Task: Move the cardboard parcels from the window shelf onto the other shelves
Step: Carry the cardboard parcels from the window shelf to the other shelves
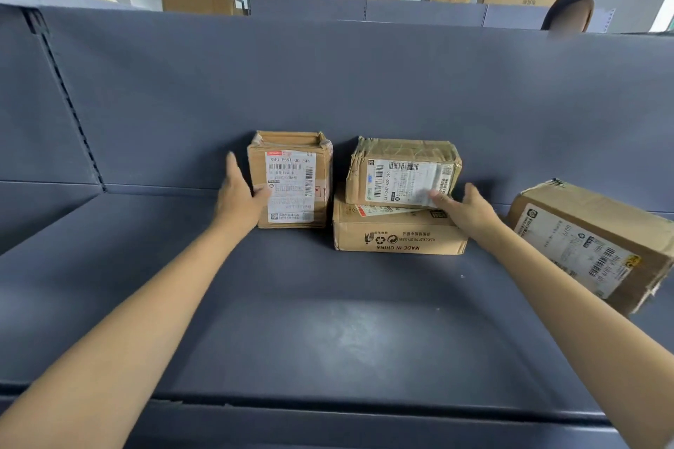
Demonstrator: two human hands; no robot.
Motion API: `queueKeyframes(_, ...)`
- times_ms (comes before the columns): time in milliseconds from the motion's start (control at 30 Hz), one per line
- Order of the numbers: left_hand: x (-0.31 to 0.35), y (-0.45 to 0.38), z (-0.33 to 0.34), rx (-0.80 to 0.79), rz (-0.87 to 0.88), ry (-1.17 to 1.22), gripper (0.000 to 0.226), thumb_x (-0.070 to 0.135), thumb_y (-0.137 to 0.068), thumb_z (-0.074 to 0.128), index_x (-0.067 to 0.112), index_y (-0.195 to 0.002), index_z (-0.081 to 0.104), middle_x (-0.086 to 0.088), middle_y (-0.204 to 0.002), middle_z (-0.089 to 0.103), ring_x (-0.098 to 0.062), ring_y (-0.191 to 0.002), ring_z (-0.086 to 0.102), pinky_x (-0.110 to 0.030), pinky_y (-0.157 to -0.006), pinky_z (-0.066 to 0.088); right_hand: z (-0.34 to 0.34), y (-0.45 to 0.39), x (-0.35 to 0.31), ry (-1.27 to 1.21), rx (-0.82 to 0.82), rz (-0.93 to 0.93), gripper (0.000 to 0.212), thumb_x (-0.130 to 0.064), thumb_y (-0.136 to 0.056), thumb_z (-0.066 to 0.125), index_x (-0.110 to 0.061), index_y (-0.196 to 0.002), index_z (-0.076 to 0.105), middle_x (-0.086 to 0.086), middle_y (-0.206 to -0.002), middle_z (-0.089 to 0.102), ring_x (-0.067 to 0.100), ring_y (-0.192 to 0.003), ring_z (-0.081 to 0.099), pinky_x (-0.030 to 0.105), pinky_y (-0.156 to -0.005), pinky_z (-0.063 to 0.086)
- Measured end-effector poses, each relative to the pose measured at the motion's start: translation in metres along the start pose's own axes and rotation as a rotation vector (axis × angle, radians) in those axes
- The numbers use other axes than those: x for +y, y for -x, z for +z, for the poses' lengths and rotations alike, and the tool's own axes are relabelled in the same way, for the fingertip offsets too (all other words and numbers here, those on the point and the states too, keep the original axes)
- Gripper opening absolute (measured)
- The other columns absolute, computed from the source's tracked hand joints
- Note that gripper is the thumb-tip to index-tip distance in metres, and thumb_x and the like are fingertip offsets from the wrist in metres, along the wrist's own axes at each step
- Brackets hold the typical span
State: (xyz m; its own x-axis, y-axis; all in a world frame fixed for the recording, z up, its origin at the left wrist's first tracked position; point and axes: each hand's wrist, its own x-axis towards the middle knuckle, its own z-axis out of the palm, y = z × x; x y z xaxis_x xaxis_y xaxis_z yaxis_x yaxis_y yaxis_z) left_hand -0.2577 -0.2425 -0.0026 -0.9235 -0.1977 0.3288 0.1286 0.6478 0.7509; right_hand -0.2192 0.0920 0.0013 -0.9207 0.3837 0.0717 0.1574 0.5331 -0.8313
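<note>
Two hands out on the shelf (328,321) right now. My left hand (239,195) is flat against the side of the upright box (291,180), fingers straight, thumb on its label face, probably just squaring it up against the back wall. My right hand (465,210) has loose fingers touching the front of the top box (403,171), which sits stacked on a flat box (397,233), likely to save room. Another box (591,241) lies angled off to the right, apart from these.
</note>
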Motion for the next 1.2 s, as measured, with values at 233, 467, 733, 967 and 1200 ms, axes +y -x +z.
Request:
queueKeyframes(233, -0.017, -0.009, 0.005, -0.127, 0.008, 0.090, 0.027, 0.007, -0.094, 0.050, 0.011, -0.120, 0.052, -0.005, -0.122, 0.060, -0.023, -0.110, 0.056, -0.032, -0.090, 0.044, 0.014, -0.015, 0.015, -0.024, -0.091, -0.001, 0.047, -0.055, -0.083, 0.060, -0.011, -0.098, 0.052, 0.005, -0.104, 0.060, 0.020, -0.091, 0.056, 0.031, -0.075, 0.042)
queueKeyframes(467, -0.028, -0.022, 0.009, -0.281, -0.051, 0.051, 0.038, -0.002, -0.091, 0.041, 0.017, -0.124, 0.041, -0.003, -0.125, 0.058, -0.024, -0.112, 0.054, -0.043, -0.098, 0.045, 0.018, -0.012, 0.010, -0.121, -0.123, 0.029, 0.040, -0.040, -0.086, 0.065, -0.008, -0.109, 0.056, 0.003, -0.109, 0.063, 0.021, -0.095, 0.060, 0.033, -0.079, 0.046)
queueKeyframes(733, -0.019, -0.015, 0.005, -0.326, -0.098, 0.007, 0.055, -0.007, -0.086, 0.035, 0.021, -0.133, 0.035, 0.002, -0.129, 0.053, -0.020, -0.116, 0.048, -0.034, -0.098, 0.040, 0.021, -0.005, 0.002, 0.327, -0.028, -0.151, 0.091, -0.067, -0.072, 0.058, -0.038, -0.147, 0.017, 0.003, -0.155, 0.022, 0.033, -0.144, 0.012, 0.057, -0.115, 0.013)
queueKeyframes(967, -0.013, -0.011, 0.001, -0.346, -0.169, 0.094, 0.052, 0.000, -0.085, 0.041, 0.025, -0.129, 0.034, 0.003, -0.126, 0.054, -0.022, -0.113, 0.050, -0.044, -0.098, 0.044, 0.018, -0.010, -0.004, 0.390, -0.202, -0.081, 0.077, -0.064, -0.086, 0.047, -0.050, -0.147, 0.002, 0.006, -0.160, 0.009, 0.034, -0.146, -0.006, 0.051, -0.115, 0.004)
queueKeyframes(1200, -0.009, -0.001, -0.006, -0.117, 0.013, 0.135, 0.087, -0.001, -0.076, 0.057, 0.024, -0.146, 0.012, 0.009, -0.139, 0.037, -0.015, -0.128, 0.035, -0.035, -0.104, 0.032, -0.015, 0.019, 0.001, 0.139, 0.193, -0.266, 0.069, -0.030, -0.089, 0.062, -0.010, -0.147, 0.029, 0.010, -0.151, 0.033, 0.026, -0.140, 0.029, 0.035, -0.111, 0.026)
